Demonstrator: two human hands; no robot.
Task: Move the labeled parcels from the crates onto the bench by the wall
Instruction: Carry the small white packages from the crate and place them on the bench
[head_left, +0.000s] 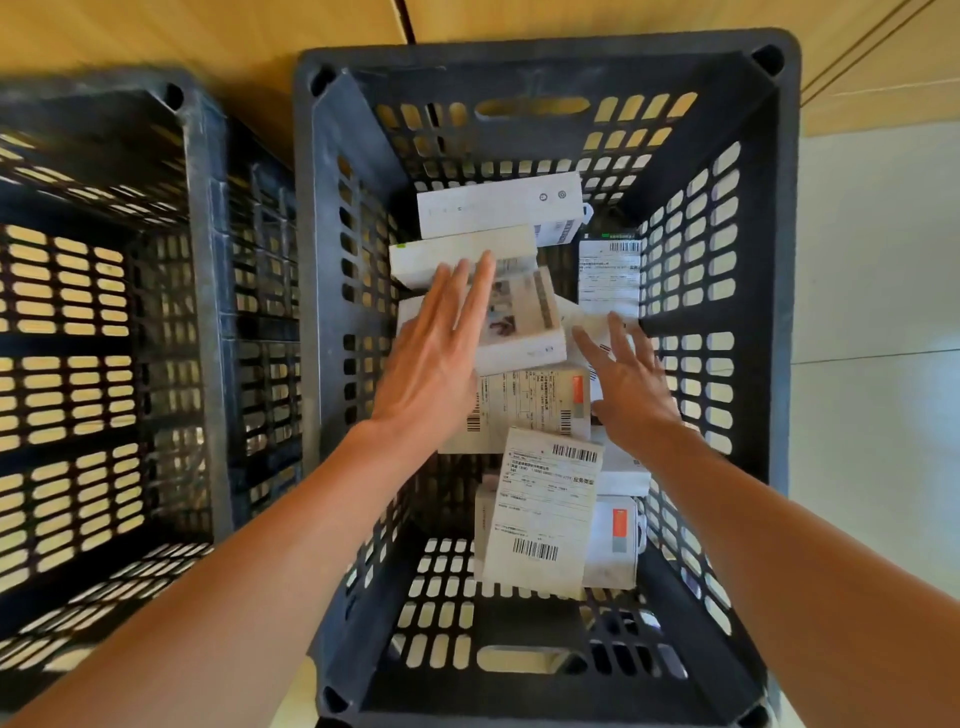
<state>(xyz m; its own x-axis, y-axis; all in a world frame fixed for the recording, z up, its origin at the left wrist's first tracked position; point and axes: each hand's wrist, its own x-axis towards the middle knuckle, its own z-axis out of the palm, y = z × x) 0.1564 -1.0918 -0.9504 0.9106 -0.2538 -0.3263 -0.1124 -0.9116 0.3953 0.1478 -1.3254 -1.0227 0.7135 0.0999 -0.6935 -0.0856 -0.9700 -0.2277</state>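
A dark slotted crate (779, 208) stands below me with several white labeled parcels piled on its floor. Both my arms reach down into it. My left hand (436, 353) is spread flat with straight fingers over a white box printed with pictures (524, 322). My right hand (631, 384) hovers with fingers spread above a parcel by the crate's right wall (608, 275). Neither hand grips anything. A long white box (498, 208) lies at the far end. A parcel with a large barcode label (545, 514) lies nearest me.
A second dark slotted crate (202, 270) stands close on the left; its inside shows no parcels. Wooden panelling (208, 31) runs along the far side behind both crates. Pale floor (878, 312) lies to the right.
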